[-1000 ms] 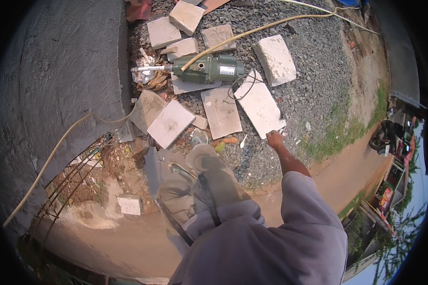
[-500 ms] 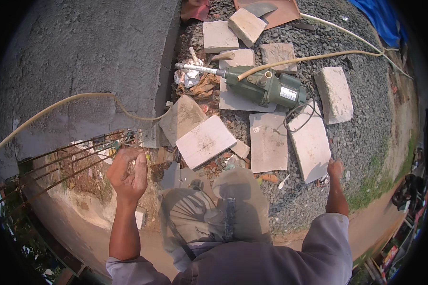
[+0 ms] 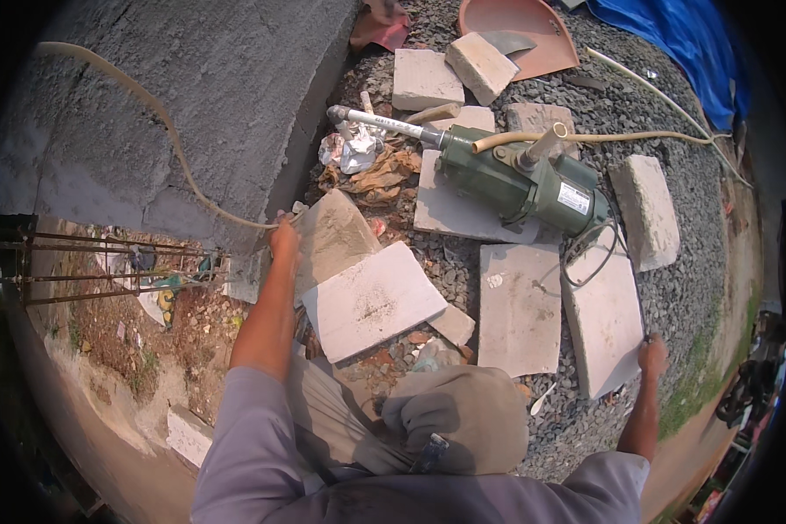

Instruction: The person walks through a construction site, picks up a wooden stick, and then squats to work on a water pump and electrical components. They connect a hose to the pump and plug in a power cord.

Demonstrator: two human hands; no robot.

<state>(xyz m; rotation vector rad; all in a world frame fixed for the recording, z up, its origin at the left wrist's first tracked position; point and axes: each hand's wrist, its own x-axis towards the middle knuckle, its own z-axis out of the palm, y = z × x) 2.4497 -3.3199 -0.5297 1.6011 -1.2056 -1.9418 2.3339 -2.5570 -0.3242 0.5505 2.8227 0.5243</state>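
Observation:
My left hand point(image 3: 284, 237) is closed on a tan hose point(image 3: 170, 131), at the corner of the grey concrete slab. The hose curves back over that slab. Low on the right, my right hand point(image 3: 652, 356) is closed beside a long pale block point(image 3: 598, 306). A thin dark power cord point(image 3: 616, 229) appears to run from the green water pump point(image 3: 515, 179) along the block's edge into this hand. The pump lies across a pale block, with a white pipe point(image 3: 384, 120) toward the slab and a short pipe stub point(image 3: 546, 144) pointing up.
Several pale blocks point(image 3: 374, 299) lie around the pump on gravel. A second tan hose point(image 3: 620, 136) crosses over the pump. Beyond are an orange pan point(image 3: 541, 39) and a blue tarp point(image 3: 672, 48). Rusty rebar point(image 3: 105, 271) juts out at left above rubble.
My left hand has moved forward to the slab corner and taken hold of the hose, which has shifted farther up the slab. My right hand has moved lower. The view has shifted.

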